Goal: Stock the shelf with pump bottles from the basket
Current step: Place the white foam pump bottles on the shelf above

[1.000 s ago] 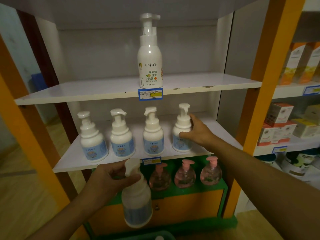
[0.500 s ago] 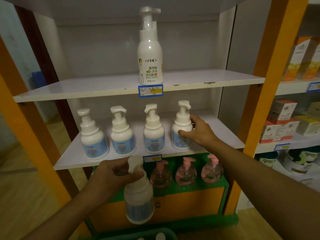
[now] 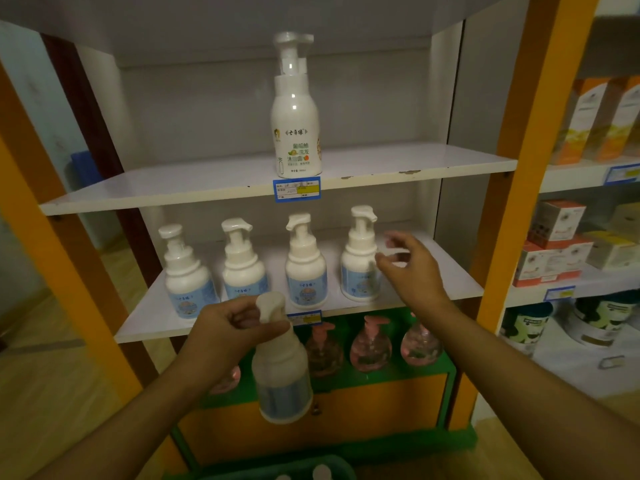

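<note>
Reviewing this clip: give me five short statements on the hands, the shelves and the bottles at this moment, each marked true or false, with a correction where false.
1. The left hand holds a pump bottle by its neck. True.
2. The right hand grips the rightmost bottle. False: it is open, just beside it.
3. Four white bottles stand on the middle shelf. True.
4. The top shelf holds three bottles. False: one tall bottle.
5. Blue bottles sit below. False: pink bottles.
</note>
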`<state>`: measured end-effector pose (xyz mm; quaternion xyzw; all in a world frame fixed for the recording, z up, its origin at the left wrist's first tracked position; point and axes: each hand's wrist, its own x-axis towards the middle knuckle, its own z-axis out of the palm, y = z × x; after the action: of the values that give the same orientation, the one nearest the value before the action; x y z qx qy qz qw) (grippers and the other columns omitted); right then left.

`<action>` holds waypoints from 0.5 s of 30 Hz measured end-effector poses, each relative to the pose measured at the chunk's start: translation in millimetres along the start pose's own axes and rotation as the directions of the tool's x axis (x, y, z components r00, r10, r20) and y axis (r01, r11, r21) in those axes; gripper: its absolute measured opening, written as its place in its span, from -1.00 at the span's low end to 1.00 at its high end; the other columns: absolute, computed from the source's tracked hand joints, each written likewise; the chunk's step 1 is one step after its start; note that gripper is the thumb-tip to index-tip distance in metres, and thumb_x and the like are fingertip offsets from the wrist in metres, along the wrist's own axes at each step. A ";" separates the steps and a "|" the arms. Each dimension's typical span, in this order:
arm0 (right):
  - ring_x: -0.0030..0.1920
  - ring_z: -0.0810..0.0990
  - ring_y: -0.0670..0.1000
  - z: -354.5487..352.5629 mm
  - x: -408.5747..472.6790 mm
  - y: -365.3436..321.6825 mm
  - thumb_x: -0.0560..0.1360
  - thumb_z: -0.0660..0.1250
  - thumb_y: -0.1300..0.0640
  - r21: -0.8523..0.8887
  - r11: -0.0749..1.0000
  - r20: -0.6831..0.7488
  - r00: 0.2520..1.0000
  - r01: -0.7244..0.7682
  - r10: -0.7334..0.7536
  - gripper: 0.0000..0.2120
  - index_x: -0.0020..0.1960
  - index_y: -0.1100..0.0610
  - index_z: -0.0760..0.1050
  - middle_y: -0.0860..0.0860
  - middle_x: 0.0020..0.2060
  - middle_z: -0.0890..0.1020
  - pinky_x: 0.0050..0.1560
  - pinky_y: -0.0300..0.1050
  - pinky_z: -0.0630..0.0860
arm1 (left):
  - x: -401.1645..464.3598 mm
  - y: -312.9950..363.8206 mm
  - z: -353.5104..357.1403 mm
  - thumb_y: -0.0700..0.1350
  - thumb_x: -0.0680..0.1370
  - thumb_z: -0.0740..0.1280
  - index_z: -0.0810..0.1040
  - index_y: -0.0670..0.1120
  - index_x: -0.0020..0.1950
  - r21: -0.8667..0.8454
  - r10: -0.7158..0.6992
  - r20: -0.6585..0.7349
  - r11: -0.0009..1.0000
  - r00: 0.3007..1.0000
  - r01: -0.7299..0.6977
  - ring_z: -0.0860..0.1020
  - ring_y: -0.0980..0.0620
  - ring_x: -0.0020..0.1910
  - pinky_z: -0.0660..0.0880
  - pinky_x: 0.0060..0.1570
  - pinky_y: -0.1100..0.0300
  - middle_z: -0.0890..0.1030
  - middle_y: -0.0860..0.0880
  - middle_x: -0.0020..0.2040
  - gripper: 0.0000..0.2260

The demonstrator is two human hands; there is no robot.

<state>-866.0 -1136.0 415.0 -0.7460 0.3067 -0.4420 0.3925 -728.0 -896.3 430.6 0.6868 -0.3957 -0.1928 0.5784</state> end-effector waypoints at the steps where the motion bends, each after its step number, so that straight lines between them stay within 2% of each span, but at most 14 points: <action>1: 0.03 0.55 -0.05 -2.1 -8.4 -6.0 0.49 0.35 0.13 0.040 0.999 0.027 1.000 0.002 -0.003 -0.66 0.25 0.04 0.46 0.00 0.13 0.56 -0.05 -0.27 0.50 | 1.3 1.6 3.5 -0.30 0.37 0.45 0.61 -0.04 -0.10 -0.025 0.007 -0.012 1.000 1.000 -0.007 0.62 0.35 -0.32 0.46 -0.41 0.53 0.68 0.24 -0.35 -0.80; 3: 0.00 0.58 -0.07 -5.5 -23.3 -18.4 0.49 0.35 0.14 0.082 0.997 0.189 0.982 -0.011 -0.004 -0.75 0.17 0.00 0.52 -0.05 0.00 0.60 -0.07 -0.27 0.52 | 3.7 9.7 11.0 -0.30 0.39 0.44 0.61 -0.06 -0.08 -0.062 0.023 -0.019 0.998 1.000 -0.024 0.63 0.34 -0.31 0.48 -0.40 0.51 0.69 0.23 -0.34 -0.81; 5: 0.01 0.59 -0.12 -6.8 -38.4 -33.4 0.43 0.43 0.07 0.078 0.997 0.450 0.893 -0.004 -0.031 -0.64 0.21 -0.04 0.49 -0.13 0.01 0.60 -0.06 -0.29 0.54 | 9.4 22.0 21.3 -0.31 0.39 0.44 0.60 -0.03 -0.09 -0.026 0.076 0.037 0.997 0.996 -0.075 0.62 0.37 -0.30 0.53 -0.35 0.49 0.67 0.27 -0.34 -0.80; 7: 0.04 0.57 -0.19 -5.8 -49.4 -44.3 0.35 0.47 -0.04 0.034 0.999 0.591 0.805 0.042 -0.054 -0.53 0.22 -0.16 0.44 -0.24 0.02 0.57 -0.09 -0.36 0.54 | 16.7 37.0 34.7 -0.30 0.38 0.45 0.61 -0.07 -0.08 0.010 0.142 0.097 0.990 0.985 -0.144 0.63 0.31 -0.29 0.55 -0.29 0.47 0.69 0.21 -0.31 -0.81; 9: 0.00 0.55 -0.26 -7.3 -54.6 -50.9 0.30 0.49 -0.09 0.013 0.998 0.570 0.819 0.067 -0.063 -0.62 0.05 -0.31 0.44 -0.35 -0.06 0.55 -0.12 -0.39 0.51 | 26.1 49.7 47.4 -0.25 0.36 0.48 0.63 -0.12 -0.10 0.035 0.202 0.083 0.978 0.976 -0.206 0.61 0.28 -0.32 0.52 -0.29 0.49 0.67 0.14 -0.33 -0.85; 11: -0.03 0.54 -0.25 -12.3 -55.4 -53.7 0.28 0.51 -0.11 -0.015 0.994 0.477 0.875 0.106 -0.086 -0.65 -0.03 -0.30 0.44 -0.36 -0.09 0.54 -0.12 -0.39 0.47 | 33.2 59.2 59.4 -0.18 0.34 0.51 0.64 -0.04 -0.10 0.046 0.242 0.092 0.968 0.966 -0.247 0.65 0.25 -0.25 0.58 -0.20 0.42 0.69 0.13 -0.29 -0.82; 13: 0.01 0.55 -0.17 -20.3 -55.3 -50.9 0.29 0.50 -0.09 -0.044 0.990 0.395 0.912 0.137 -0.109 -0.61 0.09 -0.16 0.50 -0.25 0.00 0.59 -0.04 -0.31 0.51 | 34.4 64.5 69.1 -0.18 0.34 0.50 0.61 0.06 -0.02 0.050 0.255 0.148 0.963 0.956 -0.264 0.66 0.24 -0.15 0.59 -0.14 0.38 0.70 0.19 -0.21 -0.73; 15: 0.08 0.57 -0.10 -32.3 -53.7 -46.7 0.30 0.49 -0.07 -0.060 0.987 0.364 0.924 0.150 -0.118 -0.53 0.18 -0.03 0.53 -0.12 0.10 0.63 0.06 -0.16 0.56 | 33.4 64.3 73.2 -0.17 0.34 0.49 0.54 0.08 0.15 0.007 0.238 0.195 0.970 0.951 -0.244 0.64 0.22 -0.02 0.60 -0.02 0.29 0.66 0.23 -0.04 -0.58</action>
<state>-912.6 -1079.4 442.2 -0.8498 0.1970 -0.3100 0.3780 -781.0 -970.1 479.1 0.6204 -0.5337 -0.1801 0.5458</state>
